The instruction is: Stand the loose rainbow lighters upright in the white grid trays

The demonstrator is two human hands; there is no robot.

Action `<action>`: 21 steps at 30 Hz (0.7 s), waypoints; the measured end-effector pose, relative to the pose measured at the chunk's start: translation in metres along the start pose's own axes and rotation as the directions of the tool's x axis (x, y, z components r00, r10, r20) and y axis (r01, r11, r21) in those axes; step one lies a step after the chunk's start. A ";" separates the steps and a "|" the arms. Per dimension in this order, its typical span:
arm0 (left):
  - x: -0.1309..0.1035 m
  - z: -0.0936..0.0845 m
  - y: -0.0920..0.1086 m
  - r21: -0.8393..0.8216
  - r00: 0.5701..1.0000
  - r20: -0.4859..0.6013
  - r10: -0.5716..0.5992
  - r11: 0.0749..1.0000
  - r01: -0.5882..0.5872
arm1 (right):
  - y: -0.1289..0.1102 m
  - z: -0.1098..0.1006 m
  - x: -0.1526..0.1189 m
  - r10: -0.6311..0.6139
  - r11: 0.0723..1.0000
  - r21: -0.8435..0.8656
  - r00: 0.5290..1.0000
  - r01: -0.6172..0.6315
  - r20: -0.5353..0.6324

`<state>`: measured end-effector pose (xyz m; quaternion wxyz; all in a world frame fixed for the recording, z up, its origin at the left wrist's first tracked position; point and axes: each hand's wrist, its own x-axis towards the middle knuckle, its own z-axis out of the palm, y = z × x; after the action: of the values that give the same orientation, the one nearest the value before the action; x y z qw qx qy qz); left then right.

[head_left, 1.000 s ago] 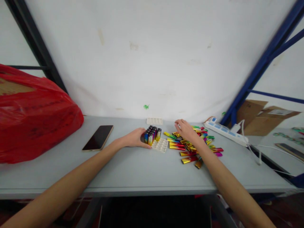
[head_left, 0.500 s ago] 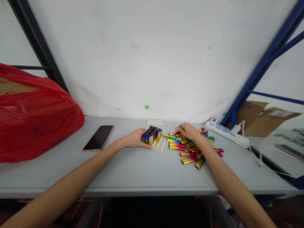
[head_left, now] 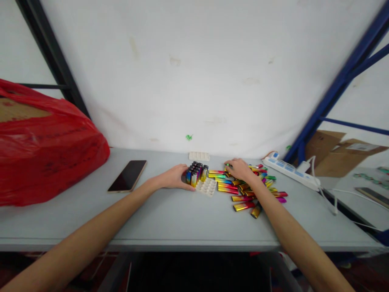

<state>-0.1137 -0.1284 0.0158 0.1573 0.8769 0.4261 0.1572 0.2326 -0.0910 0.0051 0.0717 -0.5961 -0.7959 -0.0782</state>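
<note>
Several shiny lighters (head_left: pixel 197 173) with black tops stand upright, packed in the left part of a white tray with holes (head_left: pixel 207 187). My left hand (head_left: pixel 176 177) is curled round the tray's left end, thumb in front and fingers behind. Right of the tray lies a loose pile of metallic lighters (head_left: pixel 244 188) in gold, red, green and blue. At the pile's back left edge, my right hand (head_left: pixel 240 169) is closed with its fingertips on a lighter, of which only a small greenish part shows.
Behind, by the wall, lies a second white tray (head_left: pixel 199 156). A phone (head_left: pixel 127 176) and a red plastic bag (head_left: pixel 51 150) are on the left. A white power strip (head_left: pixel 291 173) with cables runs along the right, near a cardboard box (head_left: pixel 337 154).
My right hand has shifted slightly left along the back of the pile. A gold-red lighter now lies straighter beside the tray. My left hand stays at the tray.
</note>
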 end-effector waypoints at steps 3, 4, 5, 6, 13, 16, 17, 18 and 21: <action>0.000 0.001 -0.001 -0.007 1.000 -0.010 0.005 1.000 -0.005 | -0.002 0.004 0.002 0.026 1.000 0.008 1.000 -0.026 -0.006; 0.000 0.001 -0.001 -0.006 1.000 -0.010 0.000 1.000 0.000 | -0.002 0.006 0.002 0.034 0.999 0.009 0.999 -0.034 -0.008; 0.000 0.001 -0.001 -0.005 1.000 -0.008 -0.005 1.000 0.005 | -0.003 0.007 0.003 0.034 0.999 0.012 0.999 -0.033 -0.009; 0.000 0.001 -0.002 -0.004 1.000 -0.004 -0.009 1.000 0.009 | -0.003 0.009 0.003 0.025 1.000 0.018 1.000 -0.025 -0.012; 0.000 0.002 -0.003 -0.026 1.000 -0.019 -0.010 1.000 0.009 | 0.002 0.015 0.009 -0.077 0.976 0.190 0.985 0.105 -0.154; 0.000 0.002 -0.002 -0.010 1.000 -0.016 -0.007 1.000 0.006 | 0.003 0.018 0.012 -0.066 0.952 0.284 0.982 0.115 -0.176; 0.000 0.002 -0.002 -0.007 1.000 -0.015 -0.007 1.000 0.007 | 0.004 0.020 0.012 -0.053 0.948 0.299 0.983 0.105 -0.175; 0.000 0.001 -0.001 -0.006 1.000 -0.014 -0.008 1.000 0.008 | 0.003 0.021 0.012 -0.047 0.948 0.304 0.984 0.098 -0.171; -0.001 0.000 0.001 -0.011 1.000 -0.009 -0.015 1.000 0.015 | 0.001 0.025 0.012 -0.058 0.960 0.262 0.987 0.096 -0.150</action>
<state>-0.1135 -0.1297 0.0161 0.1612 0.8721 0.4326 0.1624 0.2300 -0.0746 -0.0166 0.2046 -0.5423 -0.8148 -0.0144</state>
